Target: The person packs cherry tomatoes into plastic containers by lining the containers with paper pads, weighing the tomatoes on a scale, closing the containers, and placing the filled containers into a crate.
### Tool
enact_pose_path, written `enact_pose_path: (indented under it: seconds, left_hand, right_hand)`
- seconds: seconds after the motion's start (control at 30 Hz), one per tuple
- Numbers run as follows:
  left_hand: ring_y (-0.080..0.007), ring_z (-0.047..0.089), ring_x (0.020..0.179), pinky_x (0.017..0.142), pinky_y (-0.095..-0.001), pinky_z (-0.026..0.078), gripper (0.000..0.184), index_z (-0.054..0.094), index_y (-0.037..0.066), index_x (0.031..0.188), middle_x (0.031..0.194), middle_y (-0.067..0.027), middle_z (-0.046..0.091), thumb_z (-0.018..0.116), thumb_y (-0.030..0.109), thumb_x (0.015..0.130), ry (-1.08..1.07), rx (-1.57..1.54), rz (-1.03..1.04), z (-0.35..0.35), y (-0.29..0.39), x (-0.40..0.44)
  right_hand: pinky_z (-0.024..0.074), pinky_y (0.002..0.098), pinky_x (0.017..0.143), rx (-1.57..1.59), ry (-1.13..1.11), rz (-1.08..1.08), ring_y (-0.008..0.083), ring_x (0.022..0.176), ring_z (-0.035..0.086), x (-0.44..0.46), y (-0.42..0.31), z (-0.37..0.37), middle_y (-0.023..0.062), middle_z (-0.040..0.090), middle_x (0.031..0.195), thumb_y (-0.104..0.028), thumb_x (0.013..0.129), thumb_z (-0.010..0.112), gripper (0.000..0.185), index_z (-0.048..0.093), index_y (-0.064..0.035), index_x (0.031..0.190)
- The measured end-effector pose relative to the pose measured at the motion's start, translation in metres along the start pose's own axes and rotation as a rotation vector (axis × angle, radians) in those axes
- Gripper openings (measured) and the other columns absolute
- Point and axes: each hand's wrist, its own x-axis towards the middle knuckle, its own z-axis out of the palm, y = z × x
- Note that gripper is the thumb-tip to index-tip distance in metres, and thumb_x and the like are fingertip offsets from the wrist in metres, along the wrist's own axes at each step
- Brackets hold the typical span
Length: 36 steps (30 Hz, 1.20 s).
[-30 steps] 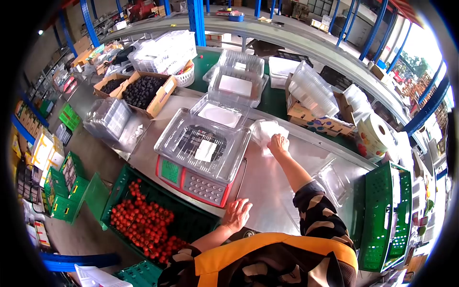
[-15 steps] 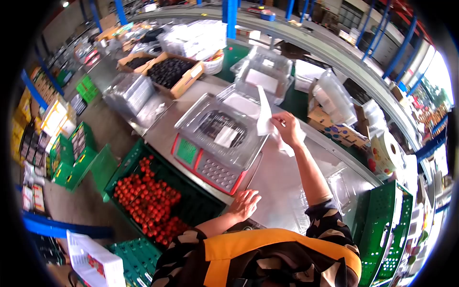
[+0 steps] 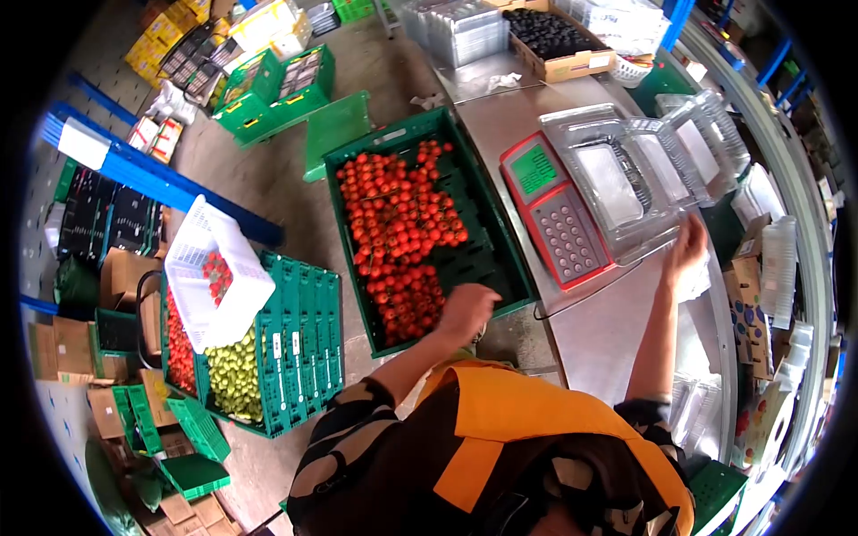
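Observation:
Over the near right corner of a green crate (image 3: 521, 306) is my left hand (image 3: 468, 313), fingers curled in; what they hold, if anything, is hidden. Red cherry tomatoes (image 3: 393, 214) fill the crate's left part. My right hand (image 3: 688, 246) is beside the clear plastic tray (image 3: 559, 128), at its near right edge; its fingers are partly hidden and their grip is unclear. A white sheet (image 3: 611, 183) lies inside the tray. The tray rests on a red scale (image 3: 565, 234) with a green display. White material (image 3: 694, 279) shows just below my right hand.
Open clear containers (image 3: 702, 147) stand beyond the tray. A box of dark fruit (image 3: 547, 34) and stacked clear lids (image 3: 456, 31) are at the far end. At left, a white basket (image 3: 190, 259) sits over crates holding green grapes (image 3: 234, 380). A metal table (image 3: 594, 330) bears the scale.
The view has swung left and down toward the tomato crate. My right hand has lowered from the raised white sheet, and a white sheet now lies in the tray. My left hand has moved over the crate.

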Motion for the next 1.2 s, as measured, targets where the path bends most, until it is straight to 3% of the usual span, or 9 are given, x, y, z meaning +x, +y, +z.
enact_pose_path:
  seconds: [0.07,0.13,0.2,0.27,0.53,0.73,0.97,1.07,1.2]
  left_hand:
    - [-0.0365,0.062,0.089,0.081,-0.0492,0.049,0.017,0.071,0.01,0.092,0.087,-0.0135,0.067,0.061,0.008,0.079,0.272,0.172,-0.147,-0.027,-0.05,-0.033]
    - [-0.0329,0.06,0.098,0.085,-0.046,0.047,0.022,0.068,0.011,0.101,0.097,-0.0115,0.065,0.065,0.006,0.081,0.103,0.514,-0.474,-0.062,-0.103,-0.051]
    - [-0.0307,0.06,0.091,0.082,-0.0453,0.047,0.012,0.066,0.011,0.094,0.094,-0.0103,0.062,0.066,0.013,0.082,0.423,0.69,-0.45,-0.091,-0.128,-0.051]
    - [-0.0296,0.061,0.093,0.081,-0.0447,0.048,0.01,0.066,0.011,0.094,0.097,-0.0094,0.062,0.066,0.017,0.085,0.414,0.743,-0.51,-0.106,-0.16,-0.042]
    - [-0.0284,0.067,0.091,0.077,-0.0436,0.053,0.022,0.069,0.008,0.096,0.101,-0.0112,0.064,0.07,0.028,0.087,0.005,1.001,-0.769,-0.117,-0.225,0.027]
    - [-0.0287,0.069,0.09,0.072,-0.0444,0.055,0.029,0.069,0.007,0.105,0.116,-0.01,0.063,0.073,0.03,0.087,-0.405,0.743,-1.023,-0.129,-0.235,0.065]
    - [-0.0223,0.069,0.07,0.065,-0.0341,0.056,0.038,0.069,-0.004,0.086,0.083,-0.011,0.072,0.074,0.034,0.087,-0.504,0.417,-0.988,-0.176,-0.233,0.072]
    - [-0.0173,0.066,0.065,0.063,-0.0303,0.054,0.028,0.068,-0.002,0.088,0.08,-0.009,0.07,0.073,0.025,0.089,-0.172,-0.138,-0.775,-0.186,-0.249,0.048]
    - [-0.0122,0.063,0.078,0.07,-0.0283,0.055,0.023,0.062,0.001,0.111,0.098,-0.005,0.069,0.068,0.014,0.094,-0.09,-0.483,-0.644,-0.22,-0.185,0.075]
  right_hand:
    - [0.0519,0.0315,0.079,0.094,0.122,0.046,0.0196,0.089,0.063,-0.031,0.095,-0.026,0.0112,0.068,0.102,-0.02,0.096,0.064,0.03,0.062,0.0037,0.115]
    - [0.0512,0.033,0.081,0.011,0.167,0.299,0.0199,0.093,0.062,-0.074,0.129,-0.045,0.0116,0.067,0.102,-0.026,0.096,0.063,0.034,0.061,0.0039,0.114]
    - [0.0513,0.0354,0.083,-0.161,0.128,0.337,0.0227,0.093,0.064,-0.12,0.161,-0.06,0.0121,0.067,0.102,-0.029,0.095,0.06,0.034,0.062,0.0013,0.112]
    - [0.0515,0.038,0.083,-0.512,0.077,0.47,0.0259,0.092,0.065,-0.155,0.149,-0.06,0.0117,0.067,0.102,-0.026,0.092,0.06,0.028,0.063,-0.0032,0.109]
    - [0.0491,0.0442,0.081,-0.799,-0.162,0.222,0.031,0.092,0.062,-0.163,0.091,-0.044,0.0103,0.063,0.096,-0.019,0.089,0.057,0.014,0.061,-0.0083,0.097]
    - [0.0482,0.0466,0.083,-0.855,-0.174,0.217,0.0329,0.094,0.061,-0.162,0.087,-0.041,0.0125,0.062,0.096,-0.019,0.089,0.056,0.013,0.06,-0.0072,0.095]
    - [0.0482,0.0466,0.083,-0.911,-0.174,0.221,0.0341,0.094,0.06,-0.162,0.086,-0.04,0.0131,0.061,0.096,-0.018,0.09,0.056,0.011,0.059,-0.0081,0.095]
    - [0.0484,0.0467,0.083,-0.89,-0.155,0.188,0.0342,0.094,0.061,-0.163,0.088,-0.04,0.0132,0.062,0.096,-0.018,0.09,0.056,0.011,0.059,-0.0084,0.095]
    - [0.0488,0.0469,0.082,-0.877,-0.126,0.184,0.0341,0.093,0.061,-0.162,0.083,-0.039,0.0129,0.063,0.095,-0.017,0.089,0.057,0.01,0.058,-0.0078,0.094]
